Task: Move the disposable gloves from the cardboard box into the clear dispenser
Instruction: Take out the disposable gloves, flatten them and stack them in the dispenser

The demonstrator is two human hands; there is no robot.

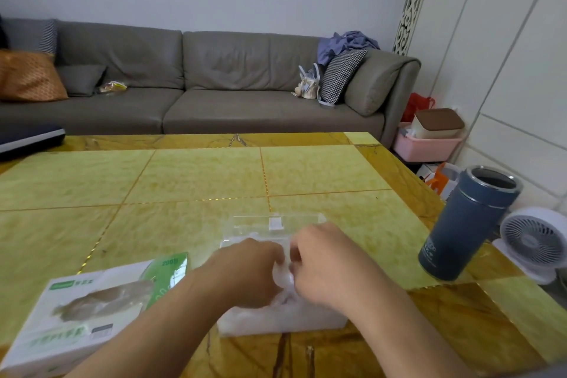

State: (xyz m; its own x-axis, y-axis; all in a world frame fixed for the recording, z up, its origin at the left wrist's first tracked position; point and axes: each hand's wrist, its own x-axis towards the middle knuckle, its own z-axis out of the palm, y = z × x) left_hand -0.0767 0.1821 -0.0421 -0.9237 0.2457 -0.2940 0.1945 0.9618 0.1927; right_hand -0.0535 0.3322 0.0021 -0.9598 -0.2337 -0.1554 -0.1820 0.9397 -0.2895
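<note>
Gloves (283, 281), thin and translucent, are bunched between both hands in the lower middle of the frame, just above the clear dispenser (280, 321). The fingers of the left hand (245, 271) curl inward and seem to pinch the plastic from the left side; the fingers of the right hand (326, 264) curl the same way from the right side, so the bundle stays compressed between them. I judge this grip keeps the slippery sheets together while they are pushed down into the dispenser, which already looks full of white film. The transparent lid (276, 224) of the dispenser stands open behind the hands, probably to leave the opening free. The cardboard box (89, 310), white and green, lies at the lower left of the frame on the desk (199, 181), just beside the left forearm, and some film still shows through its window. A dark blue thermos (466, 224) stands at the right, well apart from the work.
</note>
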